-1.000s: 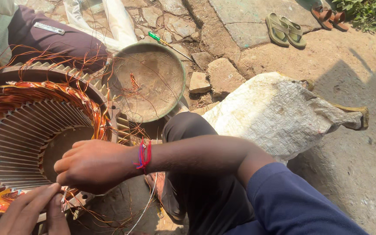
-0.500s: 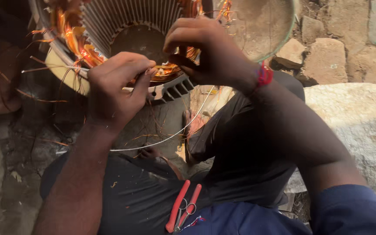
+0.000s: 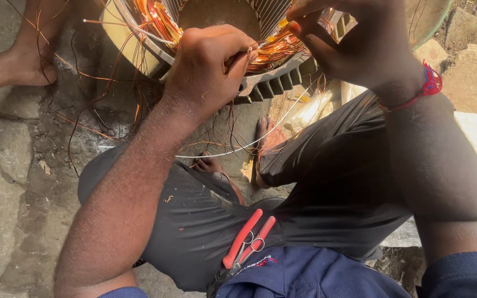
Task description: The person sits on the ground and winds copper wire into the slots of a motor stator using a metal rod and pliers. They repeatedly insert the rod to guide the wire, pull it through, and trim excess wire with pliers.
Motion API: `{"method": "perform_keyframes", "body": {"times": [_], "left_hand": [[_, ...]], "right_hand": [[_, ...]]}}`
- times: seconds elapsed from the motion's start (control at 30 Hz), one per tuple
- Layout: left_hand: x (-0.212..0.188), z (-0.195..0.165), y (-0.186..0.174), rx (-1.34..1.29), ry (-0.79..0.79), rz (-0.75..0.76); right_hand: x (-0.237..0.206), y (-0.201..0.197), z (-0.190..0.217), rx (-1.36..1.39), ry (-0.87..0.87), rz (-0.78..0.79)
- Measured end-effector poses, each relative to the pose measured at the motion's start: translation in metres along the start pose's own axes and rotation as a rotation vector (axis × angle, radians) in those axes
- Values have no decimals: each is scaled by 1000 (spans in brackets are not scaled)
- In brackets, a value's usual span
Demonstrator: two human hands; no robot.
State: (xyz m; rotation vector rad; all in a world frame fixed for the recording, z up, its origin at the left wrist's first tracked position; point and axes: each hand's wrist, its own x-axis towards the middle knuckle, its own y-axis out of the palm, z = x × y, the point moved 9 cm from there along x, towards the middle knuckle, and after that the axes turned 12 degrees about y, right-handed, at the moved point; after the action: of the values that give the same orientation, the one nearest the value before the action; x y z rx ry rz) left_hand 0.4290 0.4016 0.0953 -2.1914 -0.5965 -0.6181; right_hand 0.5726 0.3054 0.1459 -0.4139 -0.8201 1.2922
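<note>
In the head view, looking straight down, the round grey metal motor stator with its ribbed outer fins (image 3: 274, 83) sits on the stone floor at the far edge of the scene, just beyond the person's knees, close enough that both arms reach it with elbows bent. Bright orange copper winding coils (image 3: 161, 22) ring its inner wall, and loose strands trail off to the left over the ground. The left hand (image 3: 208, 69) is curled tight, its fingers (image 3: 238, 60) pinched shut on a thin white cord (image 3: 233, 150) right at the near rim of the stator; that closed grip looks meant to keep the cord taut against the coils. The cord sags in a long loop from there, down and left across the lap. The right hand (image 3: 360, 47), marked by a red thread wristband (image 3: 432, 83), hovers over the far right of the rim with its fingers bent inward and close together, apparently nipping something fine at the winding, though what it has hold of cannot be told. A pair of red-handled pliers (image 3: 247, 237) is tucked at the waist of the dark trousers, near and centre, probably parked there for quick reach. A bare foot of another person (image 3: 12, 66) rests on the grey stone floor (image 3: 6, 182) at far left, and a pale rock (image 3: 470, 77) lies at far right.
</note>
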Motion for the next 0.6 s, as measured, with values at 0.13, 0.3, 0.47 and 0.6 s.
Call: {"method": "perform_keyframes", "body": {"times": [0.13,0.3,0.47,0.6], "left_hand": [[1,0,13,57,-1,57],[17,-7,26,100,0,139],[22,-11,34,111,-44,195],[15,-14,33,257,11,227]], "right_hand": [[4,-7,2,31,40,-19],[0,-44,8,191,-32,-122],[-9,-71,20,209,-138,-242],[-10,-67,36,236,-209,-301]]}}
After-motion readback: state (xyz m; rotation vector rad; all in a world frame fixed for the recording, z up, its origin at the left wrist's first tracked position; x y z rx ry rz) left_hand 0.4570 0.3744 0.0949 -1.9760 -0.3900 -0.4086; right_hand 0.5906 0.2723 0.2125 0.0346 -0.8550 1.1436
